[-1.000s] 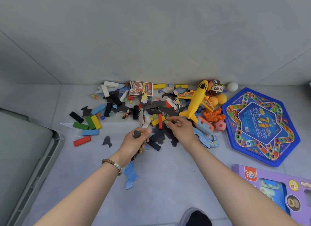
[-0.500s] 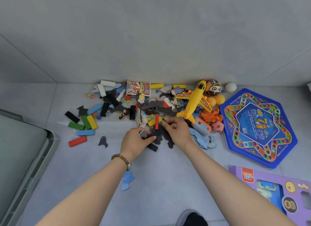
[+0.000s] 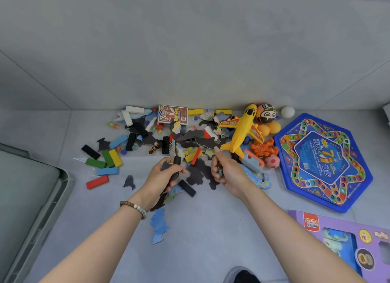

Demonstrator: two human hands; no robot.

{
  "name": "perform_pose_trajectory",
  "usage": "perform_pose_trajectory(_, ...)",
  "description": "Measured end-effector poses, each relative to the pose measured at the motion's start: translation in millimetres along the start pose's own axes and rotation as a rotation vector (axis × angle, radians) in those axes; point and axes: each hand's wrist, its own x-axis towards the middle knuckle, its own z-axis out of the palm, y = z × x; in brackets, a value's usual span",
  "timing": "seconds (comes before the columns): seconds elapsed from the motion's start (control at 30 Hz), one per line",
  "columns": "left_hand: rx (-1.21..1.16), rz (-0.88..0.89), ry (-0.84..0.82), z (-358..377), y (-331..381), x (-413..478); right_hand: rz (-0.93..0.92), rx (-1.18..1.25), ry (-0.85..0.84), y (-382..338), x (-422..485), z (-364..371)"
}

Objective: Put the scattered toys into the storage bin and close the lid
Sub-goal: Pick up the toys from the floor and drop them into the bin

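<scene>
Left hand (image 3: 163, 177) clamps several dark puzzle pieces (image 3: 168, 166); right hand (image 3: 226, 173) closed on small bits. One plane (image 3: 242, 133), two orange balls (image 3: 269, 128), one bin (image 3: 31, 198).

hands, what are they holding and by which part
The left hand grips a bunch of flat dark puzzle pieces by their edges. The right hand is closed on small pieces; what they are cannot be told.

Yellow plane (image 3: 242, 133); blue star-patterned board (image 3: 322, 162); red block (image 3: 97, 182).
</scene>
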Motion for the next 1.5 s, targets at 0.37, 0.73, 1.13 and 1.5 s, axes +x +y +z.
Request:
perform_pose_trajectory(0.37, 0.154, 0.056, 0.103, 20, 20, 21, -0.031, -0.103, 0.106, 6, 6, 14)
perform_pose_trajectory(0.73, 0.735, 0.188, 0.056, 23, 30, 34, 0.031, -0.15, 0.121, 14, 15, 18)
perform_pose_trajectory(1.13, 0.45, -0.003, -0.033, 20, 37, 26, 0.068, -0.063, -0.014, 15, 9, 19)
perform_pose_trajectory(1.5, 0.117, 0.039, -0.113, 3, 61, -7, -0.045, 0.146, -0.284, -34, -17, 38)
